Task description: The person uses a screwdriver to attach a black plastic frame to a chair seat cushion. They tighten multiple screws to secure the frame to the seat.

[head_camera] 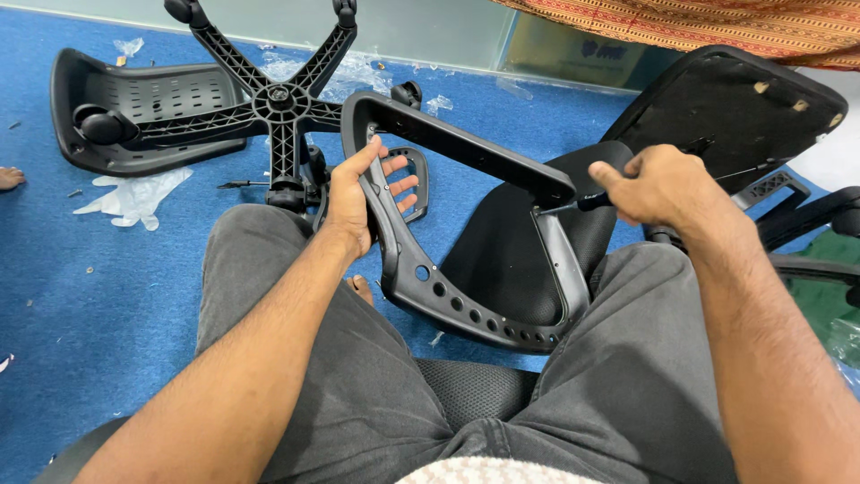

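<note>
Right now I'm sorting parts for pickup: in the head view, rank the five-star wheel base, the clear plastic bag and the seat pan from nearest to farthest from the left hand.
From the left hand:
1. Five-star wheel base, just beyond it, upside down.
2. Clear plastic bag, on the carpet to its left.
3. Seat pan, far right, propped up.

A black plastic chair-back frame (466, 269) rests tilted across the lap, a dark-handled screwdriver (573, 204) touching its crossbar.

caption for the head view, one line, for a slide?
Seated person's left hand steadies a black chair frame while the right hand drives a screwdriver into it.
</note>
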